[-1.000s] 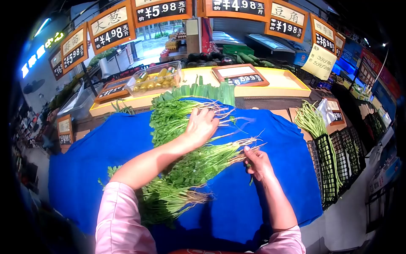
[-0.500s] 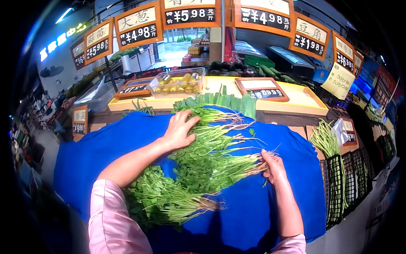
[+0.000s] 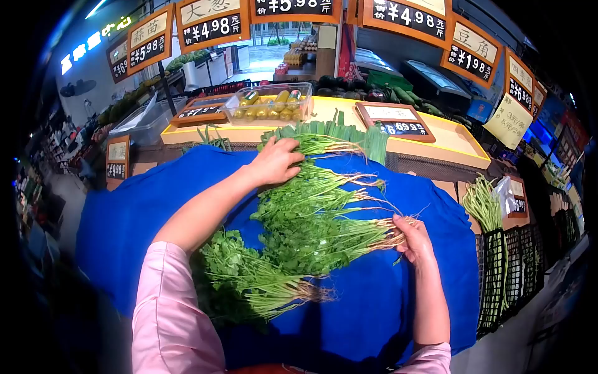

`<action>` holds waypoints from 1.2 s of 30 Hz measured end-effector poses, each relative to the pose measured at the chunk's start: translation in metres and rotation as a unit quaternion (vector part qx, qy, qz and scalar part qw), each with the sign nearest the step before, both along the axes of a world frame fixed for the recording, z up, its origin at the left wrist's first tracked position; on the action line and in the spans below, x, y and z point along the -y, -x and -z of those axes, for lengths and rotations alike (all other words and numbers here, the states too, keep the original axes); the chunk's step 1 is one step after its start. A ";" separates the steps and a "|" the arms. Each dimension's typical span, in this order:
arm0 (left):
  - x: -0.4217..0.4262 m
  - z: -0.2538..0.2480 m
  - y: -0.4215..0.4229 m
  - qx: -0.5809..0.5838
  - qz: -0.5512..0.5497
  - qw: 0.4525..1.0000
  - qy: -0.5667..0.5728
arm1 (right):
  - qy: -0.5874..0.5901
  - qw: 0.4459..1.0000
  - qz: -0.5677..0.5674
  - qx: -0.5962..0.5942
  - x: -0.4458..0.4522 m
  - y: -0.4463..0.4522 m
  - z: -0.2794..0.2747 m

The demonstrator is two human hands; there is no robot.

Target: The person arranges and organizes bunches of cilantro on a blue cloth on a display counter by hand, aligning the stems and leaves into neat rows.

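Bunches of cilantro (image 3: 317,240) with pale brown roots lie in a row on a blue cloth (image 3: 367,305), leaves left and roots right. My left hand (image 3: 278,162) has its fingers curled over the leafy end of the farthest bunch (image 3: 324,144), which lies a little apart from the others. At the right, my right hand (image 3: 414,240) pinches the root ends of a middle bunch between thumb and fingers. The nearest bunch (image 3: 268,293) lies untouched, partly in shadow. Green leek leaves (image 3: 377,143) show behind the farthest bunch.
A yellow-edged display tray (image 3: 436,148) runs behind the cloth, bearing a clear plastic box (image 3: 268,103) of yellow-green produce and a price sign (image 3: 395,121). Long beans (image 3: 483,202) hang by black mesh crates (image 3: 511,268) at right. Price boards (image 3: 212,22) hang overhead.
My left hand has moved away from me with the farthest bunch, and a gap of blue cloth has opened below it. My right hand stays at the roots. The view has shifted slightly.
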State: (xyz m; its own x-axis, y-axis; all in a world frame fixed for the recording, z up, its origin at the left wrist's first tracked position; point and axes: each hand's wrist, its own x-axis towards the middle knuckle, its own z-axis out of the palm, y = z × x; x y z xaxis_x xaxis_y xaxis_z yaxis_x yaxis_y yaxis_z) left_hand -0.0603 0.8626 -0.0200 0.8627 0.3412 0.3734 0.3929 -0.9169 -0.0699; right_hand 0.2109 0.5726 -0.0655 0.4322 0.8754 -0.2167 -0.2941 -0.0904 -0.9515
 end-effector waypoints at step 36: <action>0.187 0.004 -0.099 -0.016 0.050 0.968 0.246 | -0.057 0.988 0.054 0.134 0.030 0.041 -0.042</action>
